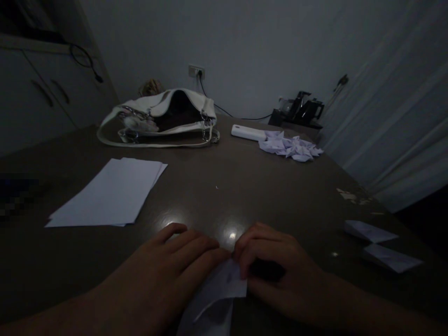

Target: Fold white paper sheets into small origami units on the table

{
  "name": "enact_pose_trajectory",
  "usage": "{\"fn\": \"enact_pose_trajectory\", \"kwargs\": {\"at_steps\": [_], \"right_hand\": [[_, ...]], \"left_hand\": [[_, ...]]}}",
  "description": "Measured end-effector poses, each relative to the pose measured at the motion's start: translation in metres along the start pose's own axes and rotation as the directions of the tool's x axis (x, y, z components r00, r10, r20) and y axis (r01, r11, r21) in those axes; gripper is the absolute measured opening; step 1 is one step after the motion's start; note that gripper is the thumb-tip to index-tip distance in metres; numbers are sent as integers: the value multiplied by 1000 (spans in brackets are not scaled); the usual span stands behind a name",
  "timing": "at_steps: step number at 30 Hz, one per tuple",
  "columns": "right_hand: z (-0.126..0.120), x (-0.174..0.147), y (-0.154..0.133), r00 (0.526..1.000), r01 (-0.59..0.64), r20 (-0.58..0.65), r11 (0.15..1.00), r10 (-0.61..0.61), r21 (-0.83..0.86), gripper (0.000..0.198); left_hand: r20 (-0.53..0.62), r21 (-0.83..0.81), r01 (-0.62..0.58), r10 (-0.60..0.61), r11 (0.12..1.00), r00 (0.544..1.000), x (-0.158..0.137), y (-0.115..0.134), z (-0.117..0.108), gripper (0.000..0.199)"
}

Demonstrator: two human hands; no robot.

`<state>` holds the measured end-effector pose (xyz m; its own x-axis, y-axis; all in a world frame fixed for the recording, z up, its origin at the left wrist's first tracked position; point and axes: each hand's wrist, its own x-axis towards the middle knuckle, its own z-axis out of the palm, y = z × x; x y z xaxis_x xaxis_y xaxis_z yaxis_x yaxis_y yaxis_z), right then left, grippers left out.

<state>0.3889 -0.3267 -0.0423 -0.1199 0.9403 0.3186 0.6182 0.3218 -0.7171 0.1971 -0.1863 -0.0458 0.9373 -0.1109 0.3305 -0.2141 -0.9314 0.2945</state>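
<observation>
One partly folded paper, near centre | left hand loosely open, pressing across its left side, apparently bracing it | right hand curled, seemingly pinching its right edge for control | stacked sheets farther left

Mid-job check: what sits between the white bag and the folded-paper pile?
In the head view, a long white object lies between the white bag and the folded-paper pile, its right end meeting the pile.
</observation>
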Motion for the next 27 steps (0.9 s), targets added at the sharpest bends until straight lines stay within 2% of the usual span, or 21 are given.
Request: {"fn": "enact_pose_trajectory", "kwargs": {"at_steps": [2, 5, 6, 11, 15, 18, 21, 24, 27], "right_hand": [[-1, 0, 1, 1000, -21, 0, 999, 21, 41, 18], [-2, 0, 3, 999, -32, 9, 995, 31, 96, 22], [-2, 0, 4, 1000, -30, 12, 994, 28, 105, 21], [-4, -1, 8, 1000, 2, 21, 996, -4, 93, 17], [-6, 1, 10, 993, 79, 85, 996, -83, 52, 29], [-9, 3, 4, 991, 61, 120, 998, -64, 30, 33], [-9, 3, -6, 985, 56, 165, 998, -50, -35, 31], [-4, 0, -10, 974, 94, 221, 982, -56, -161, 22], [4, -6, -7, 975, 169, 195, 925, -106, -341, 39]], "left_hand": [[-16, -47, 23, -23, 999, 1000, 0, 0, -1, 63], [-57, -99, 131, -137, 986, 989, -1, 3, 0, 37], [-73, -105, 172, -180, 979, 981, -1, 4, 0, 33], [-111, -124, 267, -281, 956, 953, -1, 2, 5, 32], [-97, -141, 349, -364, 926, 926, 0, -1, 7, 30], [-128, -128, 358, -373, 925, 919, -2, -2, 8, 31], [-160, -122, 358, -374, 926, 913, -3, -2, 10, 32], [-172, -137, 383, -402, 914, 899, -3, -3, 10, 33], [-169, -193, 433, -465, 880, 869, -1, -3, 8, 34]]}}
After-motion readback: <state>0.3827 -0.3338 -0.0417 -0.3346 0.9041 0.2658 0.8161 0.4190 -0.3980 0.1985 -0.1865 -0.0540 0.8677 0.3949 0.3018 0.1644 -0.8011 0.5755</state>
